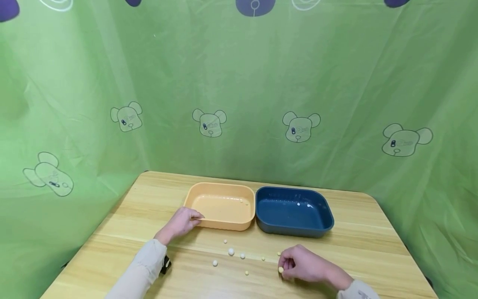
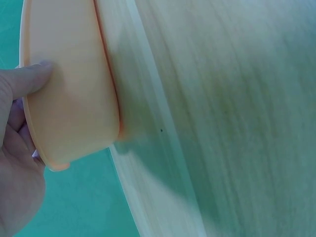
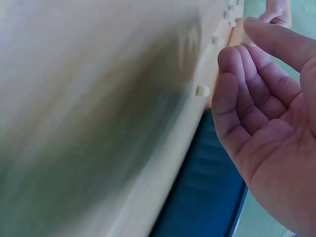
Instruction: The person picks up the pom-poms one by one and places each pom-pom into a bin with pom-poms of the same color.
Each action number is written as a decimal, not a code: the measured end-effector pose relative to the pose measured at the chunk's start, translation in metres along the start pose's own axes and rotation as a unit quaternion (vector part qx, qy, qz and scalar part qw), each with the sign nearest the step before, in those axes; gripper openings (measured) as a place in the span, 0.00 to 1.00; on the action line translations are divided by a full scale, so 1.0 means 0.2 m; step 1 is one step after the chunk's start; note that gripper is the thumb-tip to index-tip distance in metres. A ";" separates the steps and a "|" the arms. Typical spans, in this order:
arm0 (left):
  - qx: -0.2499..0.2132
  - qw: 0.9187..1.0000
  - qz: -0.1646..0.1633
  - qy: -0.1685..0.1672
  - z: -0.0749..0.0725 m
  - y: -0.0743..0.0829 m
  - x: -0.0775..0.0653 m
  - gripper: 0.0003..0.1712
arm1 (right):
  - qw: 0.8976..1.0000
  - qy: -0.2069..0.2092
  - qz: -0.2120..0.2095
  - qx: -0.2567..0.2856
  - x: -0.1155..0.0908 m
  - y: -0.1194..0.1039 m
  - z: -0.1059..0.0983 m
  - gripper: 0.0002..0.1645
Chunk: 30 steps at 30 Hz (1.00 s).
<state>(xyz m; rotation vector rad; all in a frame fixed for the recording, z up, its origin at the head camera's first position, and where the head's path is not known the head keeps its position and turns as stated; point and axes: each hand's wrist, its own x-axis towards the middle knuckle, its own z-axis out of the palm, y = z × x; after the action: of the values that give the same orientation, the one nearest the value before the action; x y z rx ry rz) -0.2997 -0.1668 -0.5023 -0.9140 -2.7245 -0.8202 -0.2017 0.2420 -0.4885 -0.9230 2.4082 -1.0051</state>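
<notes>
My left hand [image 1: 181,222] grips the near left part of the rim of a light orange tray [image 1: 224,225]. In the left wrist view its thumb [image 2: 32,79] lies against the tray's outer wall, with the other fingers behind the rim. Over the table at the right, my right hand [image 1: 308,263] pinches a small yellow ball [image 1: 281,270] between thumb and fingertips; the right wrist view shows this ball [image 3: 247,39] partly hidden by the thumb. Beside that hand lies another yellow ball [image 1: 279,253]. Several white balls, one larger white ball [image 1: 231,251] among them, lie between the hands.
A dark blue tray [image 1: 291,229] stands right beside the orange one, with white balls [image 1: 298,204] inside. Tiny balls [image 1: 241,201] lie in the orange tray. Near the left sleeve is a black object [image 1: 166,265]. A green curtain [image 1: 254,83] hangs behind the wooden table [image 1: 201,282].
</notes>
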 end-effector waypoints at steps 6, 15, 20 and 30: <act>0.005 1.000 0.005 0.001 0.00 0.00 0.00 0.07 | 1.000 0.013 -0.006 -0.003 0.01 -0.02 -0.03 0.05; 0.010 1.000 0.010 0.010 -0.01 0.00 0.00 0.06 | 0.997 0.048 -0.044 -0.029 0.05 -0.03 -0.09 0.05; 0.005 1.000 0.008 0.008 0.00 0.00 0.00 0.06 | 0.996 0.067 -0.045 -0.037 0.07 -0.03 -0.11 0.07; 0.003 1.000 0.010 0.006 0.01 0.00 -0.01 0.06 | 0.996 0.084 -0.025 -0.022 0.12 -0.08 -0.16 0.05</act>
<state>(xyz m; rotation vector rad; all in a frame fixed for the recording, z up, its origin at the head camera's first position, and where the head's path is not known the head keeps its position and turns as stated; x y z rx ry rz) -0.2992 -0.1671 -0.5038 -0.9316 -2.7009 -0.8099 -0.2301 0.2321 -0.4574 -0.9528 2.5673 -1.0919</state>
